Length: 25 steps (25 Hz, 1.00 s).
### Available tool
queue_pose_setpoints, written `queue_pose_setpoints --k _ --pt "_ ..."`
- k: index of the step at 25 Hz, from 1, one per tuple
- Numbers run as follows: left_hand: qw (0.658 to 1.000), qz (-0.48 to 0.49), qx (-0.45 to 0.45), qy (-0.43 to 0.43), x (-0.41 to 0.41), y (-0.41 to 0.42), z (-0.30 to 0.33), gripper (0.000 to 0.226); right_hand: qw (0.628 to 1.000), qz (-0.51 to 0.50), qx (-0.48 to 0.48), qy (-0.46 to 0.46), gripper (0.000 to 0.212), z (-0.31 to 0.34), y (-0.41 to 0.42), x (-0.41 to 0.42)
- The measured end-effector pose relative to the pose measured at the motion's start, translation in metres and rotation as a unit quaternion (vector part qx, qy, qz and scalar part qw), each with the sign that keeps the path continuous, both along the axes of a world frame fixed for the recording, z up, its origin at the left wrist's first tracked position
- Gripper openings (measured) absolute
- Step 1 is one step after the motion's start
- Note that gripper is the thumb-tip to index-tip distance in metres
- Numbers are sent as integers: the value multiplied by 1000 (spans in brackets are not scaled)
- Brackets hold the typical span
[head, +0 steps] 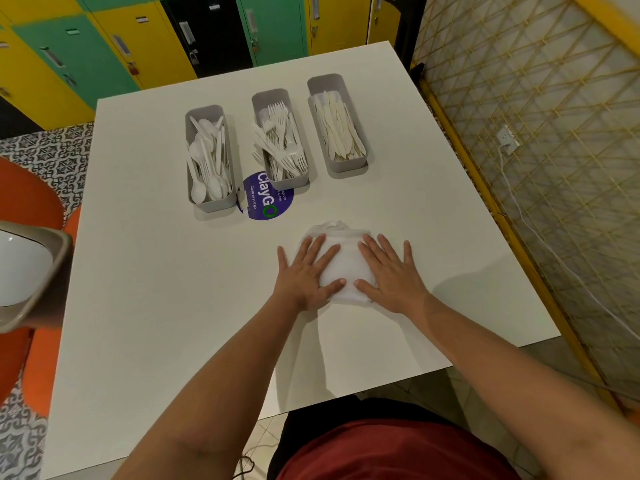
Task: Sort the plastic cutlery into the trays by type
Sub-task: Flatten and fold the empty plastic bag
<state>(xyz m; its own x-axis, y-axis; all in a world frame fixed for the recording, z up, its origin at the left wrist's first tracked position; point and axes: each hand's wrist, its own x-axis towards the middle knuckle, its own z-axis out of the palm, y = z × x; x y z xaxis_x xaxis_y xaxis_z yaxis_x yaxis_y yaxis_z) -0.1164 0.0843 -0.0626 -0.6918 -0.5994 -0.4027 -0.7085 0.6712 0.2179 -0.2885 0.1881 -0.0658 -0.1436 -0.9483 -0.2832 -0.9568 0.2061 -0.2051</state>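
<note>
partly hidden plastic bag [341, 258], hands [349, 271] flat

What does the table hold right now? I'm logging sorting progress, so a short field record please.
left tray: spoons
middle tray: forks
right tray: knives
loose cutlery on table: none visible
left hand: flat on white plastic bag
right hand: flat on the same bag
sticker: round, purple, partly under middle tray
</note>
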Motion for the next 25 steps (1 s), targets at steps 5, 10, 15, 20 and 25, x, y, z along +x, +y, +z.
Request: queue_pose_setpoints --k 5,10,15,20,25 --pt "1000 8 13 -26 -5 -2 4 73 979 151 -102 -90 67 -6 19 1" --pt "997 8 46 68 11 3 6 101 974 1 -162 -157 34 0 6 7" --pt "967 89 38 235 36 11 2 67 924 -158 -137 -318 29 26 -3 10" --pt "921 213 83 316 30 13 14 39 955 -107 -83 -264 26 24 -2 13" --pt "880 336 99 322 21 2 10 39 912 -213 -158 -312 4 20 -17 19"
